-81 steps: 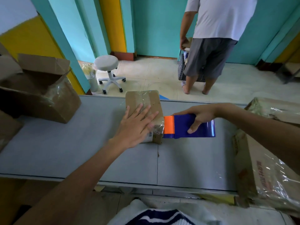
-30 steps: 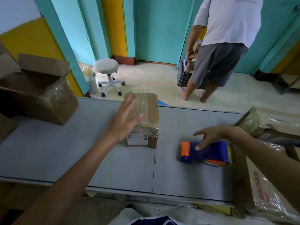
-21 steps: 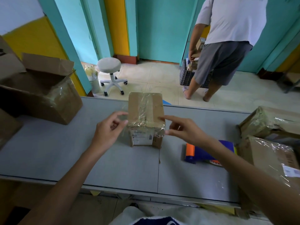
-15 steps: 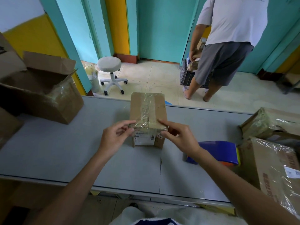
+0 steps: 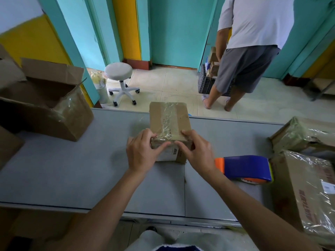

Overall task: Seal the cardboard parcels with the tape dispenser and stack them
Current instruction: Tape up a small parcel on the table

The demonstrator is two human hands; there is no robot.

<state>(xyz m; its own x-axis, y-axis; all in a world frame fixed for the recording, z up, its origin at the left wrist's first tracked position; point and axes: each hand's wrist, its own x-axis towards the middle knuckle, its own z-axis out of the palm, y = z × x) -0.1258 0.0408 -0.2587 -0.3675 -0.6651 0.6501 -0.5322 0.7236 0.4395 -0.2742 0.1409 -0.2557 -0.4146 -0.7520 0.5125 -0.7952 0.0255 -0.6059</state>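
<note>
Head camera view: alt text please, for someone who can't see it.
The left hand and right hand grip the near end of a small taped parcel on a grey table. A blue-and-orange tape dispenser lies to its right, beside plastic-wrapped boxes; an open carton sits left.

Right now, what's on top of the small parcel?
Clear tape runs along the top of the small parcel; left hand and right hand grip its near edge, covering the top's near corners.
</note>
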